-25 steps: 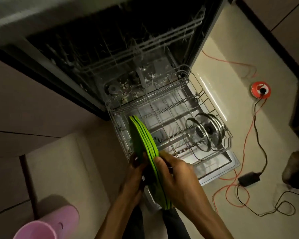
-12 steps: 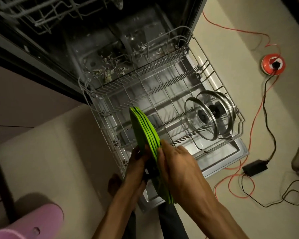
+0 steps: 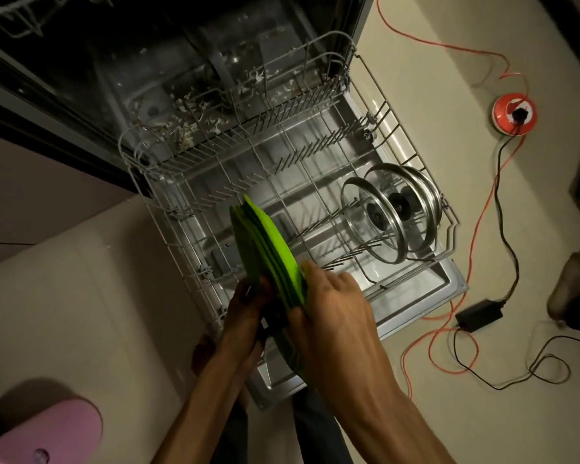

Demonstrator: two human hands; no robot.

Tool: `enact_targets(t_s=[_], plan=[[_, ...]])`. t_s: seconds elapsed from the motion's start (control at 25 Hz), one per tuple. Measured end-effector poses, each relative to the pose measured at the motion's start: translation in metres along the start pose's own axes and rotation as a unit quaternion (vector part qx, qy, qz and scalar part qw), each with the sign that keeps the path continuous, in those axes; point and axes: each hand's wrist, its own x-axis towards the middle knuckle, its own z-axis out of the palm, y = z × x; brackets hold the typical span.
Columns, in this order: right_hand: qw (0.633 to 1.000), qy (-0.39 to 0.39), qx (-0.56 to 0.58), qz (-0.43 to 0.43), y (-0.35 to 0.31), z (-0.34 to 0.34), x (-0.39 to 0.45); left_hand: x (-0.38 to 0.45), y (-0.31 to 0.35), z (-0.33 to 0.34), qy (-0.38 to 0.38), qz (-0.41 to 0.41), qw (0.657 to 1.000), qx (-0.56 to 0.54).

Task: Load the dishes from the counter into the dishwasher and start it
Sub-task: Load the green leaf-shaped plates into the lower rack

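Left hand (image 3: 248, 306): you grip the plates (image 3: 265, 249) from the left, fingers curled round the near edge of the stack; much of this hand is in shadow.
Right hand (image 3: 332, 303): it lies against the right face of the stack, thumb near the rim and fingers spread down the outer plate, as if to peel that one away.
Plates: several green ones, held together on edge, tilted, above the near left part of the rack (image 3: 375, 105). Whether their lower rim touches the wire I cannot tell; your hands hide it.
Handling: they look thin, stiff and light, probably plastic, so unlikely to break, but smooth faces slide on each other. Keep your left hand pinching the rim. Take one plate at a time by its upper edge, thumb on one face and fingers on the other.
Rack: pulled out over the open door (image 3: 426, 296), rows of tines free in the middle and along the back.
Lids (image 3: 392, 216): two glass ones stand upright in the tines at the right, well apart from the plates.
Next: judged from this, slot each plate between tines near the stack, leaning the same way.
Floor: an orange cord (image 3: 482, 209) and a black adapter (image 3: 479, 314) lie right of the door; mind your feet.
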Motion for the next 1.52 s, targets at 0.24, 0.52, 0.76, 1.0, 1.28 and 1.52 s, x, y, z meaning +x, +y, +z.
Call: enact_targets(t_s=[0.24,0.52,0.76,1.0,1.28,1.52], plan=[[0.992,0.118,-0.001,-0.039,0.016,0.012,-0.009,0.008,-0.013,0.002,-0.067,-0.059,0.993,-0.072],[0.985,0.167,0.019,-0.038,0.031,0.005,-0.009,0.01,-0.009,0.006,-0.077,-0.042,0.996,-0.022],[0.983,0.175,0.017,-0.045,0.036,0.005,-0.009,0.006,-0.007,0.006,-0.069,-0.04,0.997,-0.018],[0.983,0.176,0.016,-0.059,0.053,-0.005,-0.012,0.001,-0.006,0.009,-0.036,-0.055,0.996,-0.056],[0.957,0.277,0.064,0.058,0.109,-0.035,-0.001,0.002,-0.001,0.007,-0.012,-0.103,0.987,-0.122],[0.956,0.29,-0.035,0.029,0.137,-0.033,0.024,0.002,-0.001,0.006,0.004,-0.098,0.987,-0.129]])
